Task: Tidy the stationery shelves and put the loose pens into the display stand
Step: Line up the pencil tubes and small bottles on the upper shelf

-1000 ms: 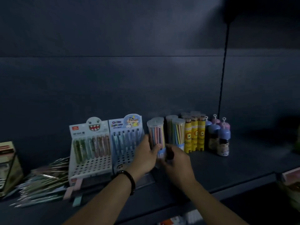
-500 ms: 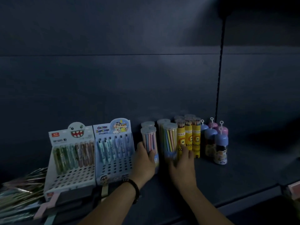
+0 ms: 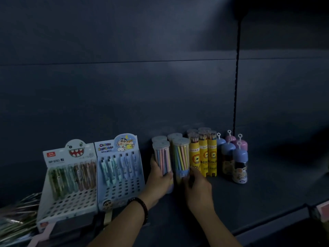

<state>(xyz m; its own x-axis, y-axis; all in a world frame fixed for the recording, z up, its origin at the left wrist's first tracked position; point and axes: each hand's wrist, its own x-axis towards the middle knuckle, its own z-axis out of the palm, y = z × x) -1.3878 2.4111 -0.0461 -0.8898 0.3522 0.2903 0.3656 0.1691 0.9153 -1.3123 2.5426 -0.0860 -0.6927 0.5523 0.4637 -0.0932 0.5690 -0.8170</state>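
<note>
Dark back wall (image 3: 124, 86) fills most of the view, with a slotted upright strip (image 3: 236, 86) running down it right of centre. Below it is a dark shelf (image 3: 267, 202) carrying all the stock. At the left stands a white display stand (image 3: 71, 205) with a toothy monster face on its header. Touching its right side is a blue display stand (image 3: 122, 191) with a cartoon header. Both have pens upright in the back rows of their hole grids. The loose pens (image 3: 16, 216) lie in a messy pile on the shelf at far left, beside the white stand and outside both stands; the pile is blurred and partly cut off by the edge. Both forearms reach in from the bottom. Left hand (image 3: 158, 179) sits just right of the blue stand, its grip clamped round the lower part of a clear pink pencil tube (image 3: 162, 157), which is upright. Right hand (image 3: 197, 188) is beside it, grip curled round the base of a clear green pencil tube (image 3: 181, 155), also upright and touching the pink one. Two more clear tubes (image 3: 174, 136) stand right behind. Next on the right is a tight cluster of yellow tubes (image 3: 203, 157) with a lion print, then a group of small bottles (image 3: 240, 163) with blue and pink caps. Dark bead bracelet (image 3: 140, 205) on the left wrist.
</note>
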